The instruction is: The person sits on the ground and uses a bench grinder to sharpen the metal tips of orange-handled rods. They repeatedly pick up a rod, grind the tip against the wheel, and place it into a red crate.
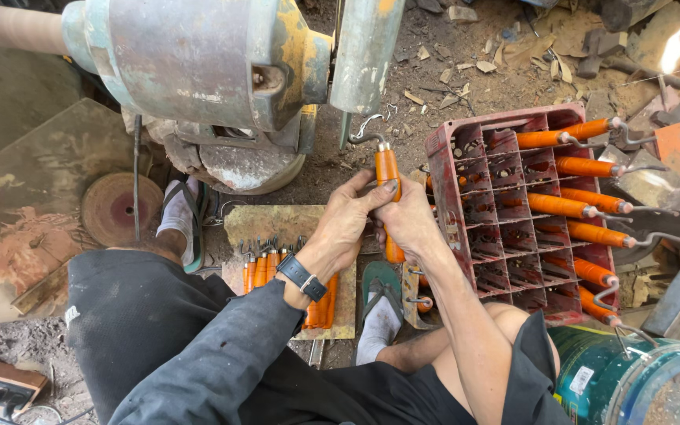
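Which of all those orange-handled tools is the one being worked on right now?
Start at the big grey-green grinder. Just below its wheel, both hands, left hand and right hand, grip one upright orange-handled hook tool. The others lie in the red crate or on the ground.

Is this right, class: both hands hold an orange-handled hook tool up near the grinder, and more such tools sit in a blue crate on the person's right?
Not quite. The crate is red, not blue, as the head view shows. The rest stands: left hand and right hand hold the orange-handled hook tool near the grinder.
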